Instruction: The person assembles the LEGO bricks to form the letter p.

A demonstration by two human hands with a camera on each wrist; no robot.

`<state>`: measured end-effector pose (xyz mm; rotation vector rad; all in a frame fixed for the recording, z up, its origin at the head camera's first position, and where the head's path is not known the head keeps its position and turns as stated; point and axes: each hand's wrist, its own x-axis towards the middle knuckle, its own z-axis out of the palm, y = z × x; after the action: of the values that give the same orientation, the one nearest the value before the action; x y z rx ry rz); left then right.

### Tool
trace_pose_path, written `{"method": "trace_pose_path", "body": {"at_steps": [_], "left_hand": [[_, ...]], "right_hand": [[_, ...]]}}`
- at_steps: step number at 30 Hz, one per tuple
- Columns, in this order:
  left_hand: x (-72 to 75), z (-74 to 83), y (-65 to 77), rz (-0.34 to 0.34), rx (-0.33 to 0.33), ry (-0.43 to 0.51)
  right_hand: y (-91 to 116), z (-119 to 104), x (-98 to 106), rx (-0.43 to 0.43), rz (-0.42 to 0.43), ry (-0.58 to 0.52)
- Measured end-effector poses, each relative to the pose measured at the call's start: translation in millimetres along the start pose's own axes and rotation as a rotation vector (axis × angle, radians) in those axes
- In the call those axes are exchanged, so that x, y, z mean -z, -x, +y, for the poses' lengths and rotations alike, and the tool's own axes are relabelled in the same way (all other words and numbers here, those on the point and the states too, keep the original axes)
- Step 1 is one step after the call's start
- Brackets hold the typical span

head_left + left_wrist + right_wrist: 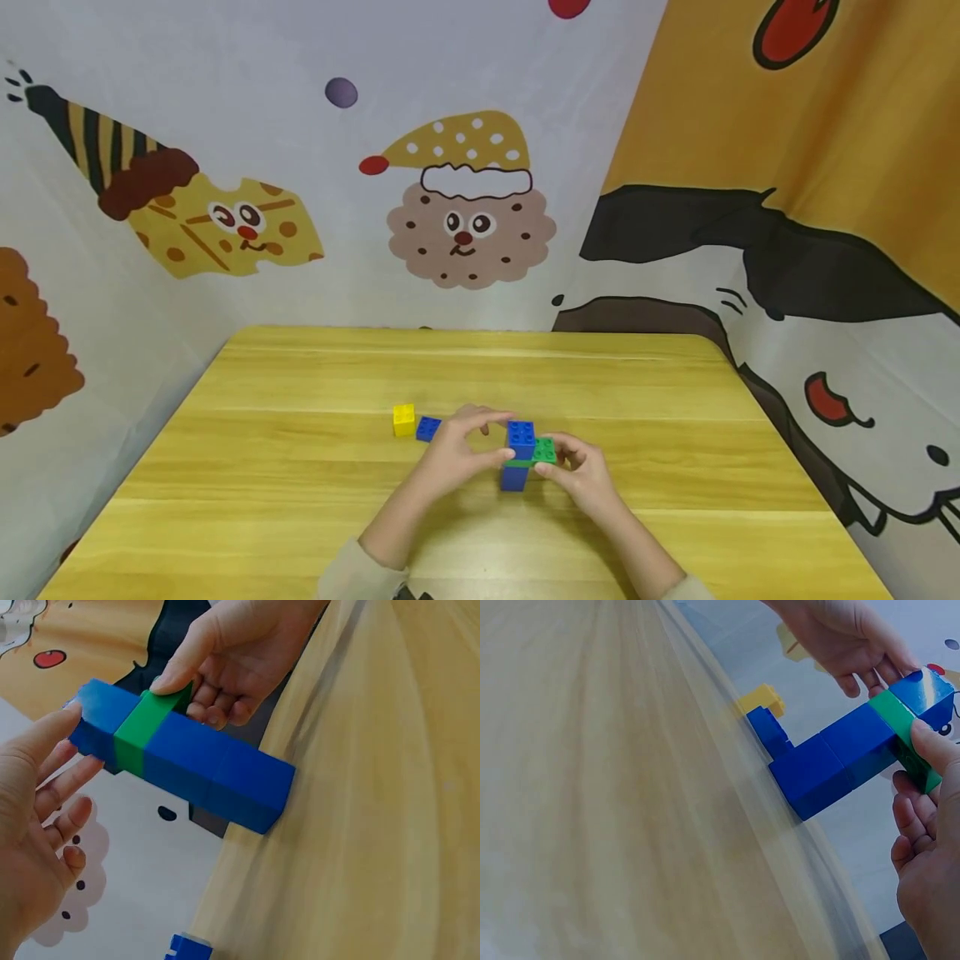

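Observation:
A stack of blue bricks point(516, 477) point(217, 776) point(832, 761) stands on the wooden table point(300, 467), with a green brick point(545, 450) point(142, 727) point(900, 724) set in below its top blue brick point(521, 435). My left hand point(497, 437) point(30, 825) point(840, 637) reaches in from the left and pinches the top blue brick with fingertip and thumb. My right hand point(557, 460) point(232, 652) point(930, 885) pinches the green brick, which juts out to the right, its thumb lying on the brick's side.
A loose yellow brick point(403, 419) point(761, 697) and a small blue brick point(428, 428) point(763, 729) lie just left of my left hand. Cartoon-printed cloth point(465, 217) hangs behind and at both sides of the table.

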<state>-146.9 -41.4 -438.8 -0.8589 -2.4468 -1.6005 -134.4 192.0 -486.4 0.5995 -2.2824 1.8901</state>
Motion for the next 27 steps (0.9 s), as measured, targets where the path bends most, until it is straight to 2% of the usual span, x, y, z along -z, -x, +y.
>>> {"method": "trace_pose_path", "body": {"at_steps": [10,15,20,27], "left_hand": [[23.5,-5.6,-1.6,0.058,-0.006,0.019],[41.6,-14.3,-1.4,0.124,-0.016,0.02],[58.4,-23.6,1.5,0.149,0.004,0.006],[76.5,-34.1,6.6,0.178,0.074,0.005]], "right_hand": [[0.9,-2.5,-1.1,-0.037,0.009,-0.009],[1.8,-2.8,-1.7,-0.05,0.019,-0.003],[0.9,-7.4,-2.8,-0.081,0.023,0.004],[0.8,-32.8,-6.0,-0.071,0.019,0.013]]}}
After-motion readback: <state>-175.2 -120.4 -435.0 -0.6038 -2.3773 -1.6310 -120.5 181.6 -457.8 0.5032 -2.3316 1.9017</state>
